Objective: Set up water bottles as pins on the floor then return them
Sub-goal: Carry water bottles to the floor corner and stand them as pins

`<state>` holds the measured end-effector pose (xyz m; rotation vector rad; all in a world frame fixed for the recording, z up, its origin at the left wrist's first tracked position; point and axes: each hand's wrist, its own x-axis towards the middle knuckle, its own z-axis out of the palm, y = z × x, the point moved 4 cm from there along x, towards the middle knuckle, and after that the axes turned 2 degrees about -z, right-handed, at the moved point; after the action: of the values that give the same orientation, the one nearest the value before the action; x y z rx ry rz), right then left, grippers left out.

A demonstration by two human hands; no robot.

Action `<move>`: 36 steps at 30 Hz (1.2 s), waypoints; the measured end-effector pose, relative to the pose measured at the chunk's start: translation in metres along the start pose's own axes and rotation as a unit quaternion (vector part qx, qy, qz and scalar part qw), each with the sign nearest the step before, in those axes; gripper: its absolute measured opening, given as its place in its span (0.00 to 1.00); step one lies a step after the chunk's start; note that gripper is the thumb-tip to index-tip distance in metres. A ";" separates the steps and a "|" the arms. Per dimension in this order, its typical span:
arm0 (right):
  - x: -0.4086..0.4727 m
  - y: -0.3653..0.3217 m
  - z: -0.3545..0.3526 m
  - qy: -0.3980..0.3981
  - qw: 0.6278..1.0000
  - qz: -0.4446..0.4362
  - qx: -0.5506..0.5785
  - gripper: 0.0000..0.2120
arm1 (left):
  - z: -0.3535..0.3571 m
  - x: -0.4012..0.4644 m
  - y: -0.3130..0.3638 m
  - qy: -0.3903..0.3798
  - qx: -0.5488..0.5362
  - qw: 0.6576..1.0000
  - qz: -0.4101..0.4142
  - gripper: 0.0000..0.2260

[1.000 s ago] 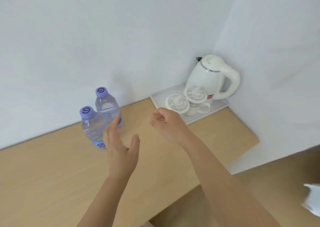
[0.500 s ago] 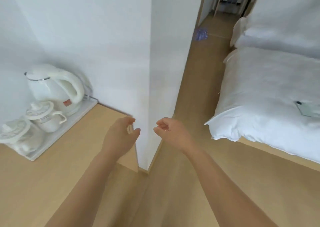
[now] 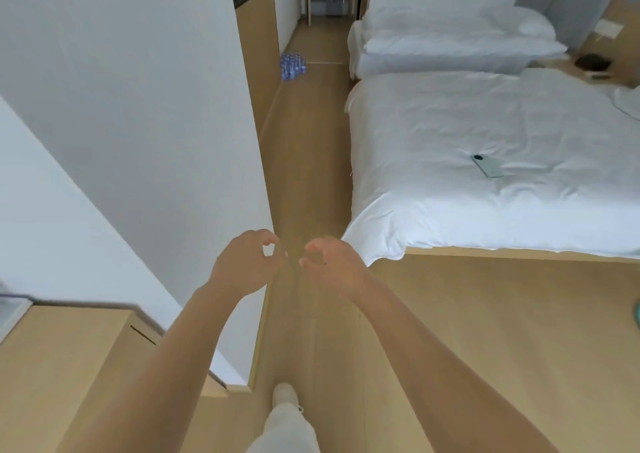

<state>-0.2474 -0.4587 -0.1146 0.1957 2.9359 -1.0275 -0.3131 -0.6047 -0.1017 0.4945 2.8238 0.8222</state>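
Your arms are bare to the frame's edge, with no sleeves, watch or rings on your left hand (image 3: 244, 267) or right hand (image 3: 334, 267). You wear pale trousers (image 3: 285, 430) and a white shoe (image 3: 284, 393).

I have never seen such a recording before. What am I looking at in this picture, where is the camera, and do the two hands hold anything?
No machine is here. A person wears one wide-angle camera on the head, looking forward and down, so you see their own two bare arms reaching into the picture. The left hand and the right hand hang in front of the body with loosely curled fingers, and both hold nothing. Below them a foot in a light shoe stands on the light wooden floor. Far down the passage, a tight cluster of clear plastic water bottles with blue caps stands on that floor beside the wall. On the right is a bed with white bedding, and a flat pale green phone lies on it. A second white bed stands behind it.
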 end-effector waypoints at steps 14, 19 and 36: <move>0.201 0.036 -0.071 0.044 0.994 0.019 -0.099 0.19 | -0.029 0.235 0.026 -0.052 0.023 0.997 0.044 0.11; 0.265 0.046 -0.085 0.040 0.994 0.033 -0.096 0.21 | -0.034 0.304 0.037 -0.073 0.034 0.995 0.061 0.12; 0.494 0.158 -0.159 0.005 0.996 0.042 -0.075 0.23 | 0.005 0.563 0.100 -0.108 0.052 0.991 0.060 0.20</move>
<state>-0.7143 -0.1837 -0.1202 0.3190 2.9683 -0.7943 -0.8102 -0.3224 -0.0848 0.7293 2.6669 0.6012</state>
